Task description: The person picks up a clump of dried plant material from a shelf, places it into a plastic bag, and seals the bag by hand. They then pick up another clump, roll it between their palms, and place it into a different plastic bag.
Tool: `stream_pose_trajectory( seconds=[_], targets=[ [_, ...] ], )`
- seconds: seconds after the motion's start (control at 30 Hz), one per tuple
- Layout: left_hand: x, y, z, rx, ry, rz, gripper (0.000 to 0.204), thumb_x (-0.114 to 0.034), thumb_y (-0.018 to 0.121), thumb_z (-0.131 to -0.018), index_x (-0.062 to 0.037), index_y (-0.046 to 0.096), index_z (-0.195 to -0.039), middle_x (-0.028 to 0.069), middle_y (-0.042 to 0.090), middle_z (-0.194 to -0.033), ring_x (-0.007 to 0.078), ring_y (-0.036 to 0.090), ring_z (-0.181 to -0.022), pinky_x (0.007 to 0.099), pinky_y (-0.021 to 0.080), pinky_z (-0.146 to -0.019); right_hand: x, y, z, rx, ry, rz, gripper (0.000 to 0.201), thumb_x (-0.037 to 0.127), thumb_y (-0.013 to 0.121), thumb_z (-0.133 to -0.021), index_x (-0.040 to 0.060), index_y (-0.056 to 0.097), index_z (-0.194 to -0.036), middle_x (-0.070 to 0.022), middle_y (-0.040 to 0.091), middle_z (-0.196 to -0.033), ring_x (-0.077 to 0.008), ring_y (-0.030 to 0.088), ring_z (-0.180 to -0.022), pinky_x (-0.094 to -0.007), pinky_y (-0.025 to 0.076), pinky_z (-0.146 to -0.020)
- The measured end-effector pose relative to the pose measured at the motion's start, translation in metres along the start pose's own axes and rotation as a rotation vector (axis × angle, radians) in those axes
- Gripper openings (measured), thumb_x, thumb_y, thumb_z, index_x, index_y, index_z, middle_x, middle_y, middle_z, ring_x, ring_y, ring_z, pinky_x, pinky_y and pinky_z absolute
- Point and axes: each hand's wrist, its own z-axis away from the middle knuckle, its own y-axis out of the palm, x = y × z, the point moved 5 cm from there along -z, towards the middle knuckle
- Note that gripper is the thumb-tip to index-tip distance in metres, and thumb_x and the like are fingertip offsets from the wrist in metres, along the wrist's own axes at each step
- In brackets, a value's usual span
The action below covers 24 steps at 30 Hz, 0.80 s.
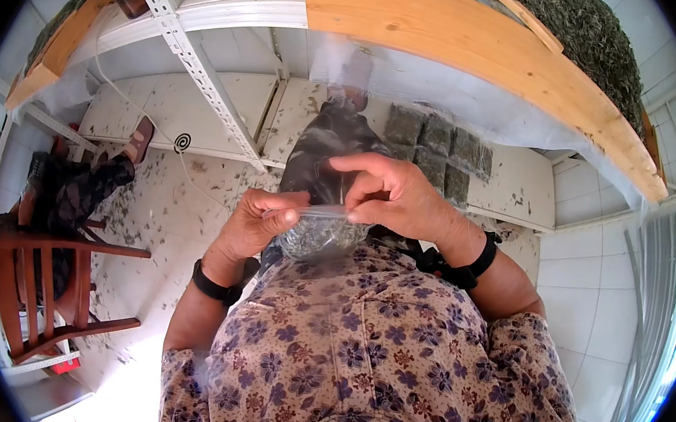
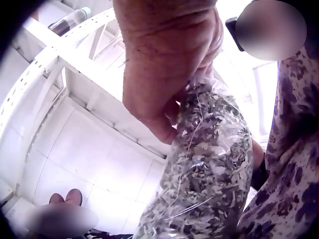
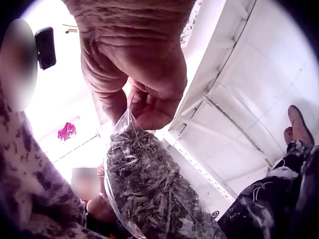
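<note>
A clear plastic zip bag (image 1: pixel 318 240) filled with dried, chopped green-grey leaves is held up in front of the person's lap. At one end of its top edge, my left hand (image 1: pixel 250 221) pinches the plastic between thumb and fingers. My right hand (image 1: pixel 407 199) grips the other end of that edge, its index finger stretched out over the bag. The left wrist view shows the bulging leaf-filled bag (image 2: pixel 204 164) hanging below the hand. In the right wrist view, the bag's gathered corner (image 3: pixel 128 121) sits between thumb and fingers.
Several packed bags (image 1: pixel 436 147) of similar leaves lie on a low white shelf ahead. Above runs a wooden-edged tray (image 1: pixel 451 24) with a heap of dried leaves (image 1: pixel 585 48). A white perforated metal post (image 1: pixel 197 70) stands ahead. To the left, another person sits on a wooden chair (image 1: pixel 46 282).
</note>
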Motion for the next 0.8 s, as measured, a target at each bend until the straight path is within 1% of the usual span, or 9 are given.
stream_pose_trajectory(
  seconds=[0.1,0.2,0.3,0.4,0.5,0.6,0.7,0.8],
  targets=[
    [0.003,-0.001,0.003,-0.092,-0.031,0.025,0.032,-0.034,0.071,-0.077,-0.0021,0.068,-0.079,0.0166,0.066,-0.095,0.0193,0.063,-0.085,0.0339,0.048,-0.079,-0.002,-0.001,-0.001,0.014,0.017,-0.11,0.057,0.002,0.064,-0.075,0.004,0.041,-0.128,-0.0045,0.064,-0.075,-0.0086,0.057,-0.069,-0.0231,0.046,-0.068],
    [0.005,0.002,0.0,-0.06,0.003,0.16,0.035,-0.034,0.069,-0.078,-0.0009,0.068,-0.088,0.0135,0.067,-0.092,0.0162,0.06,-0.086,0.0314,0.045,-0.081,-0.005,-0.002,-0.002,0.016,-0.008,-0.181,0.058,0.003,0.066,-0.076,0.004,0.041,-0.129,-0.0058,0.063,-0.075,-0.0097,0.058,-0.07,-0.0243,0.046,-0.066],
    [0.009,0.002,-0.002,-0.061,0.022,0.188,0.034,-0.034,0.068,-0.079,-0.001,0.068,-0.087,0.0156,0.066,-0.094,0.0193,0.061,-0.088,0.0342,0.045,-0.083,-0.006,-0.004,-0.002,-0.009,0.023,-0.166,0.058,0.003,0.066,-0.076,0.0039,0.042,-0.128,-0.0061,0.063,-0.075,-0.01,0.059,-0.07,-0.0246,0.046,-0.066],
    [0.011,0.007,-0.007,-0.076,-0.008,0.284,0.035,-0.035,0.067,-0.079,-0.0004,0.068,-0.087,0.0154,0.066,-0.095,0.0198,0.061,-0.088,0.0332,0.045,-0.084,-0.01,-0.007,-0.002,-0.022,0.016,-0.235,0.058,0.003,0.067,-0.076,0.0038,0.042,-0.128,-0.0064,0.063,-0.075,-0.0102,0.059,-0.07,-0.0246,0.046,-0.066],
    [0.008,0.012,-0.007,-0.011,-0.026,0.359,0.033,-0.029,0.069,-0.078,0.0003,0.067,-0.092,0.0144,0.065,-0.1,0.0174,0.06,-0.089,0.0297,0.045,-0.082,-0.013,-0.008,-0.002,-0.032,0.028,-0.266,0.058,0.003,0.067,-0.075,0.0033,0.043,-0.128,-0.0068,0.063,-0.076,-0.0102,0.059,-0.07,-0.0243,0.046,-0.066],
    [0.003,0.013,-0.005,0.012,0.043,0.314,0.03,-0.02,0.07,-0.078,-0.0016,0.064,-0.101,0.013,0.063,-0.105,0.0147,0.059,-0.088,0.0264,0.045,-0.079,-0.015,-0.008,0.0,-0.032,0.059,-0.332,0.058,0.002,0.066,-0.075,0.0021,0.041,-0.128,-0.0068,0.063,-0.078,-0.009,0.057,-0.071,-0.0233,0.046,-0.067],
    [0.011,0.008,0.0,0.008,0.007,0.384,0.033,-0.012,0.069,-0.078,-0.0049,0.061,-0.109,0.0112,0.063,-0.107,0.0125,0.058,-0.087,0.025,0.045,-0.078,-0.015,-0.008,0.001,-0.043,0.1,-0.334,0.058,0.001,0.066,-0.075,0.0016,0.042,-0.128,-0.0066,0.063,-0.078,-0.0085,0.056,-0.071,-0.0226,0.045,-0.066],
    [0.008,0.007,-0.004,0.066,0.039,0.293,0.033,-0.01,0.066,-0.081,-0.0076,0.059,-0.113,0.0103,0.063,-0.106,0.0136,0.059,-0.09,0.0265,0.045,-0.081,-0.015,-0.007,0.001,-0.04,0.092,-0.334,0.057,0.001,0.066,-0.075,0.0018,0.043,-0.127,-0.0068,0.063,-0.078,-0.0081,0.056,-0.071,-0.0222,0.045,-0.066]
  ],
)
